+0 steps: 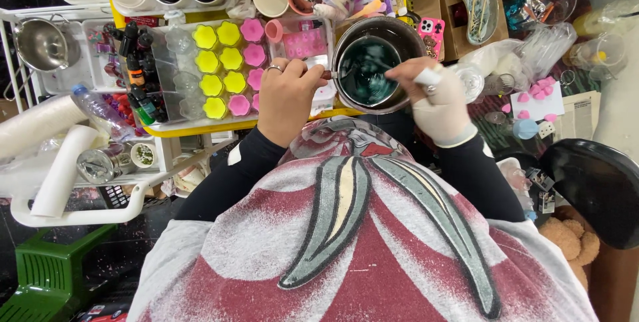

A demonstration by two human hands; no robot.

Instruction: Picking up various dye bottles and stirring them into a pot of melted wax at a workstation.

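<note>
Gripping metal pot [373, 62] handle, flower moulds [229, 69] beside, bottles [136, 76] left

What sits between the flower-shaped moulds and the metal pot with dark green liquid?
In the head view, the left hand lies between the flower-shaped moulds and the metal pot, holding the pot's handle.

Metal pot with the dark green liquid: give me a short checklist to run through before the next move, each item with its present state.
1. Left hand grips the pot handle: ok.
2. Metal pot level, no spill visible: ok.
3. Gloved right hand at the pot rim: ok; what it holds: cannot tell.
4. Yellow and pink flower moulds already filled: ok.
5. Clear moulds empty: cannot tell.
</note>
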